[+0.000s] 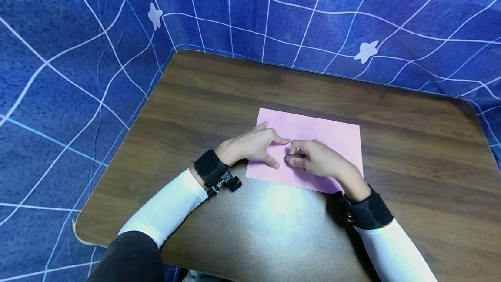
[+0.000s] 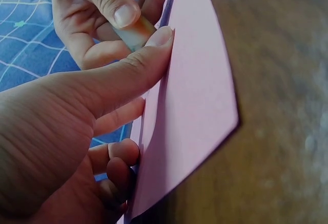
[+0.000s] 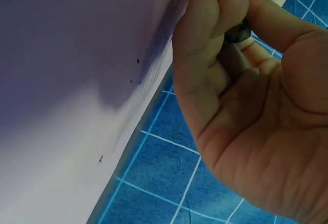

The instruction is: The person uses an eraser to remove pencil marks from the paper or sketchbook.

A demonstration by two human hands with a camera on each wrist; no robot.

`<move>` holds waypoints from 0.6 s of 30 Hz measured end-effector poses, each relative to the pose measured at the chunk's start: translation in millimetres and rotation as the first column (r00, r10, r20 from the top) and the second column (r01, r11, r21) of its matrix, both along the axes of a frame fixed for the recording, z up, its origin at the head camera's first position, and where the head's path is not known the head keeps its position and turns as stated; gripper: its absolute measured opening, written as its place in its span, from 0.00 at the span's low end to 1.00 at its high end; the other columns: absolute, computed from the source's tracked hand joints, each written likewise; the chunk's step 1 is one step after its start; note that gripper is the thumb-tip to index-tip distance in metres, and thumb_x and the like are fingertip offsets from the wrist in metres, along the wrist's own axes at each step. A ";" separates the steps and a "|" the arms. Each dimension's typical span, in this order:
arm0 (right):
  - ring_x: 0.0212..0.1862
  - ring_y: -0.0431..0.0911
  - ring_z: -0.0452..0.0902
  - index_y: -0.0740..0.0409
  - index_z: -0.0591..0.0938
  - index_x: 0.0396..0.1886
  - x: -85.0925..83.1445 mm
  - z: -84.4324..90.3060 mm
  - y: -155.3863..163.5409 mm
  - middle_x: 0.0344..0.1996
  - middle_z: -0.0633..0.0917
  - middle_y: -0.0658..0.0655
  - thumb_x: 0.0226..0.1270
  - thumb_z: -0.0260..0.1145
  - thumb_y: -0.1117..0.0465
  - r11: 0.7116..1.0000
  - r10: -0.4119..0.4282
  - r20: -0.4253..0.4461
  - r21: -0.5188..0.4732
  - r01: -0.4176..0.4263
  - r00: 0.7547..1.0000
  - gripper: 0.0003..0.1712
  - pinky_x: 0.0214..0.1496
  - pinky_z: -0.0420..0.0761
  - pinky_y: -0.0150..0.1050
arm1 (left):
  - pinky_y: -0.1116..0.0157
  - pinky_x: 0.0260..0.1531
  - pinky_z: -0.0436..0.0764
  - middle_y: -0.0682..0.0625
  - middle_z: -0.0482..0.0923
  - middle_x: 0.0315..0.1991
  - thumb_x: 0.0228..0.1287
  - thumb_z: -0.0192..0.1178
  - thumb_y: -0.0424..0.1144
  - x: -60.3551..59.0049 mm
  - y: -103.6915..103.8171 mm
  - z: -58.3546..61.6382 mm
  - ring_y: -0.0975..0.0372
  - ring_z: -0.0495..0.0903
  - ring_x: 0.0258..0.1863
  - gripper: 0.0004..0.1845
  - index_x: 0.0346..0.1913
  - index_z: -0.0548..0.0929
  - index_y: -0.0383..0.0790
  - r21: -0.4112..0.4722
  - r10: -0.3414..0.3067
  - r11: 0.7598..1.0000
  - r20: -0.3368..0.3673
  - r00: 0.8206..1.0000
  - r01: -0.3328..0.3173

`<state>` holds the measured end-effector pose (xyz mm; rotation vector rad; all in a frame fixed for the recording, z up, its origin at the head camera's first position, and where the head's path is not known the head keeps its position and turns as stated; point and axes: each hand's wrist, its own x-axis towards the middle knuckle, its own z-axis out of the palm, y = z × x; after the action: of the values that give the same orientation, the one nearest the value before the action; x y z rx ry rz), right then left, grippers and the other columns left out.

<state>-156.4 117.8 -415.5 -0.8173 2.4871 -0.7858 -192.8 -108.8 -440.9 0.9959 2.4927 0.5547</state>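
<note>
Fingers (image 1: pixel 270 136) of my left hand (image 1: pixel 250 145) spread flat on pink paper (image 1: pixel 332 136) lying mid-table (image 1: pixel 195 99); right hand (image 1: pixel 317 160) pinching small stub (image 1: pixel 293 158) against it; risk, I judge: sheet sliding or creasing if left pressure slackens.

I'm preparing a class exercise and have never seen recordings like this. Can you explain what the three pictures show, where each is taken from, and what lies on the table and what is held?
There is no machine here: a person works with two bare hands, wearing a camera on the head and one on each wrist. The wide picture is the head view, looking down at a brown wooden table against blue grid-patterned cloth. A pink sheet of paper lies on the table. The left hand rests on the sheet with its fingers spread. The right hand has a small dark object in its grip; what it is cannot be told. The other two pictures are close-ups from the wrist cameras, showing the same paper and fingers from very near.
</note>
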 end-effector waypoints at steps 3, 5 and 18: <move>0.28 0.40 0.76 0.54 0.81 0.40 -1.0 -0.5 0.2 0.23 0.84 0.47 0.72 0.67 0.58 0.996 -0.078 -0.031 0.033 0.079 0.996 0.05 0.38 0.74 0.39 | 0.53 0.83 0.40 0.53 0.84 0.60 0.49 0.78 0.59 -1.1 0.4 1.2 0.60 0.77 0.62 0.45 0.72 0.74 0.53 -0.010 -0.003 1.000 0.003 1.000 0.003; 0.28 0.41 0.78 0.55 0.81 0.42 -1.8 -0.9 -0.7 0.22 0.85 0.48 0.74 0.66 0.56 0.987 -0.153 -0.060 0.048 0.156 0.986 0.08 0.38 0.75 0.40 | 0.54 0.83 0.40 0.53 0.84 0.61 0.49 0.78 0.59 -1.1 0.4 0.7 0.60 0.76 0.64 0.45 0.72 0.74 0.53 -0.015 0.002 1.000 0.007 1.000 -0.002; 0.26 0.43 0.73 0.51 0.77 0.34 -2.9 -3.0 -0.3 0.19 0.80 0.46 0.74 0.66 0.57 0.984 -0.157 -0.131 0.067 0.167 0.979 0.08 0.32 0.70 0.39 | 0.55 0.83 0.39 0.52 0.85 0.56 0.48 0.78 0.58 -1.5 1.7 -0.4 0.61 0.77 0.62 0.45 0.71 0.75 0.51 -0.004 0.007 1.000 0.018 1.000 -0.007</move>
<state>-159.3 117.5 -418.4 -0.6611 2.7054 -0.7052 -194.2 -107.1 -441.3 0.9771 2.4813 0.5581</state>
